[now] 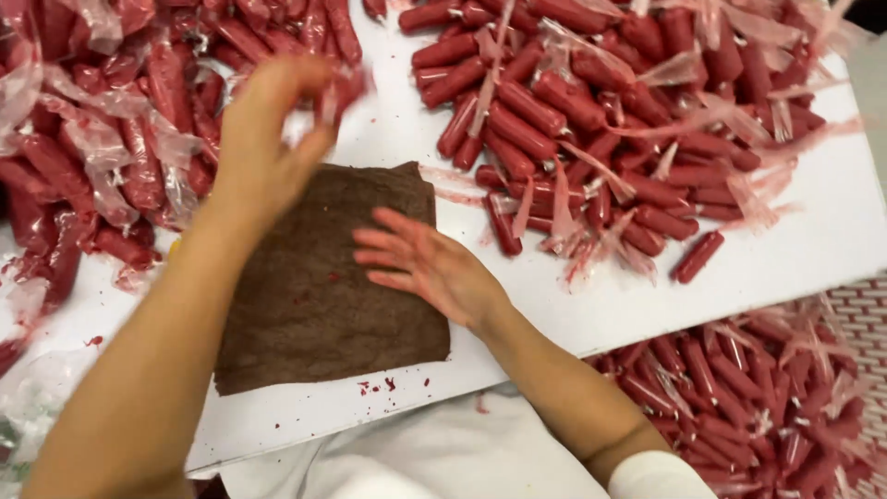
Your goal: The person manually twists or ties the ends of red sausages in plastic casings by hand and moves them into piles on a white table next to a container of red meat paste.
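I see no labels, signs or screens. Packaging only: clear plastic wrappers [111, 148] w/ red smears, crumpled among the red sausages at top left of the white table. More torn clear strips [601, 176] lie across the pile at top right. Same scraps [795, 356] mixed w/ sausages in the bin, bottom right.

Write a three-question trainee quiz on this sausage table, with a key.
1. True or false: the right hand lies flat on the brown cloth.
2. Which hand is raised above the table? A) left hand B) right hand
3. Fill in: the sausages lie in piles on a ____ table.

Key: 1 true; 2 A; 3 white.
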